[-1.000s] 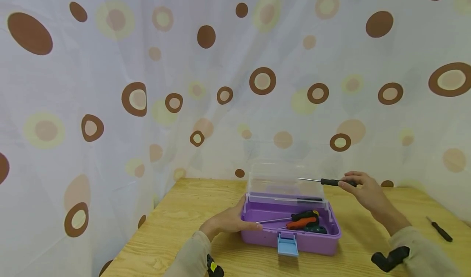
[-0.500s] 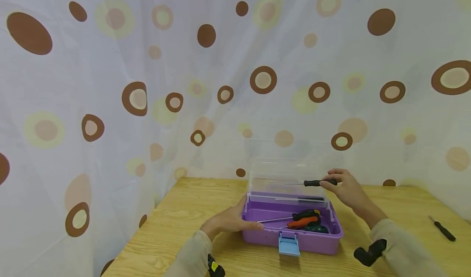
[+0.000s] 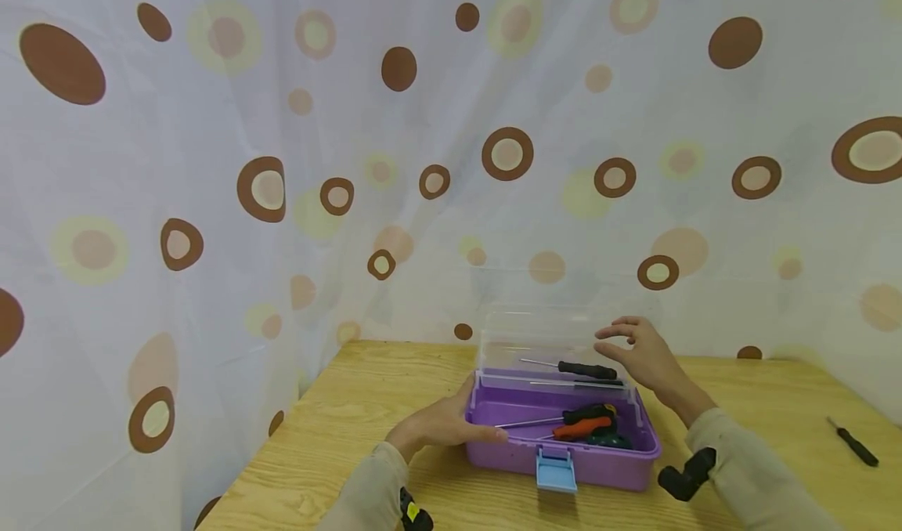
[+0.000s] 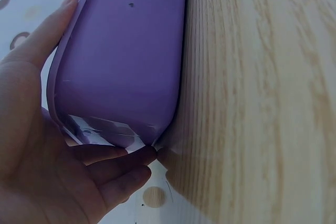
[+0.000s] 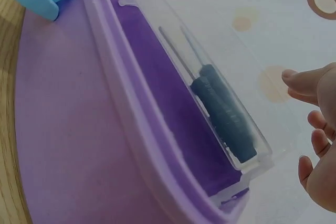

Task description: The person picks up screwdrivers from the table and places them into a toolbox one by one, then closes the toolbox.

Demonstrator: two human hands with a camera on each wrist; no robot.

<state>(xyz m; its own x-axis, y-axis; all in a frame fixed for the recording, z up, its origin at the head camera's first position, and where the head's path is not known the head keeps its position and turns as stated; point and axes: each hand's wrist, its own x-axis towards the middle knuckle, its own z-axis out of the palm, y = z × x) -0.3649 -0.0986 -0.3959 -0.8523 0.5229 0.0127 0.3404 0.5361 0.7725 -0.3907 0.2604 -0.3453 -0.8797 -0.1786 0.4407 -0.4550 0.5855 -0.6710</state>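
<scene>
A rectangular purple plastic toolbox bears a light-blue latch and a clear plastic lid. There are a slim black-handled screwdriver and a plump orange-red-handled screwdriver. Streaked grain marks the yellow-tan wooden desk; brown, peach and pale-yellow dots and rings pattern a white curtain.

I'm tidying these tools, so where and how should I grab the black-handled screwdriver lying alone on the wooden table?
The black-handled screwdriver is probably best pinched around mid-handle, from above, with the nearer right hand. It lies flat, its thicker handle toward you and its thin metal shaft pointing away, so the handle offers the fuller hold.
</scene>
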